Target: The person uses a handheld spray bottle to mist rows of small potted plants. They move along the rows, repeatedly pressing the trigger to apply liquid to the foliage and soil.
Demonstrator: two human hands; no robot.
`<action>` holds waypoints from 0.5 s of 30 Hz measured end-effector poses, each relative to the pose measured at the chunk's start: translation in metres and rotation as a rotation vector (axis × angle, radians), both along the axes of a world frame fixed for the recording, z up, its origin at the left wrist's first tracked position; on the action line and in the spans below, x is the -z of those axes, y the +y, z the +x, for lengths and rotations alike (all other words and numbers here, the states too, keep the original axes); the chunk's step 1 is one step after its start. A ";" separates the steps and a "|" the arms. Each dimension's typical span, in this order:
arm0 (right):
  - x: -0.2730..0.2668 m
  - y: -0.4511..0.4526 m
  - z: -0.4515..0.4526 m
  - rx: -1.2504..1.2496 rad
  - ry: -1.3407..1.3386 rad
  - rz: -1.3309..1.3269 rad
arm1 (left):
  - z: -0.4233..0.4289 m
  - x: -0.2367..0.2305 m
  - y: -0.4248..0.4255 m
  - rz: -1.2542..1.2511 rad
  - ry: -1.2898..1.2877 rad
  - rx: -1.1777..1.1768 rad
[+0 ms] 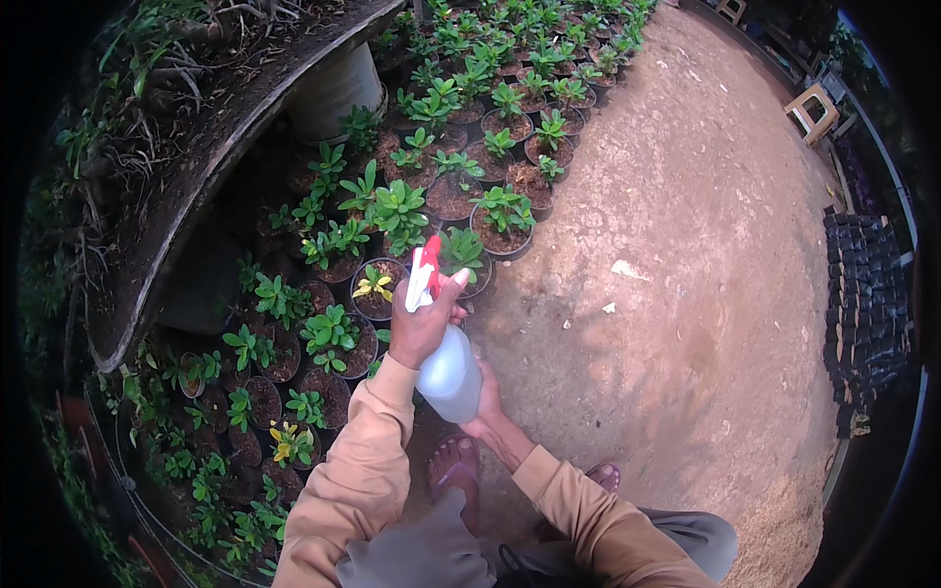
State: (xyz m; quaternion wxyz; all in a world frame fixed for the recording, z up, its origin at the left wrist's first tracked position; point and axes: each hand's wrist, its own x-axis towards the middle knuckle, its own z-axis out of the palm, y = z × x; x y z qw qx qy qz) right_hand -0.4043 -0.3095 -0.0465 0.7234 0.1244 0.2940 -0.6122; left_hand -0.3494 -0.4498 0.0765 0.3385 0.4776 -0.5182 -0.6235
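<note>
A translucent white plastic spray bottle (447, 378) with a red and white trigger head (424, 273) is held between both hands, its head tilted away from me. My left hand (425, 323) grips it around the neck and trigger, with the thumb along the red part. Under the bottle's lower body, my right hand (489, 400) supports its right side and base. Just beyond the nozzle stand small potted plants, among them a green one (462, 250) in a round black pot and one with yellow leaves (373, 282).
Rows of potted seedlings (331, 331) cover the ground at left and ahead. A large raised planter (213, 140) with roots overhangs them. Bare dirt ground (662, 257) lies at right, with a plastic stool (811, 114) and stacked black bags (867, 309) at its edge. My sandalled feet are below.
</note>
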 end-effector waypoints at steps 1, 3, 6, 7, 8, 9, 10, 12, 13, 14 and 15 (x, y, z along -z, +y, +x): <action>-0.001 0.000 0.000 0.000 0.001 -0.003 | 0.000 -0.001 0.000 -0.009 0.038 -0.001; -0.004 -0.002 -0.001 0.000 0.001 -0.006 | -0.001 -0.004 0.000 0.045 0.025 -0.001; -0.008 -0.005 -0.005 0.002 0.002 -0.014 | -0.004 -0.013 0.002 -0.107 0.180 -0.042; -0.009 -0.007 -0.006 0.005 0.005 -0.023 | -0.005 -0.016 0.002 -0.109 0.216 -0.045; -0.011 -0.008 -0.008 0.005 0.019 -0.027 | -0.005 -0.018 0.002 -0.111 0.235 -0.035; -0.011 -0.008 -0.009 0.007 0.005 -0.032 | -0.006 -0.020 0.001 -0.112 0.253 -0.025; -0.012 -0.008 -0.010 0.006 0.002 -0.034 | -0.006 -0.020 -0.001 -0.104 0.224 0.007; -0.013 -0.009 -0.012 0.011 -0.004 -0.049 | -0.003 -0.020 -0.006 -0.099 0.177 0.071; -0.013 -0.010 -0.013 0.015 -0.007 -0.063 | -0.002 -0.018 -0.008 -0.045 0.145 0.059; -0.012 -0.010 -0.013 0.020 -0.011 -0.076 | -0.001 -0.015 -0.009 -0.003 0.123 0.045; -0.012 -0.010 -0.014 0.014 -0.004 -0.061 | 0.000 -0.012 -0.011 0.037 0.103 0.033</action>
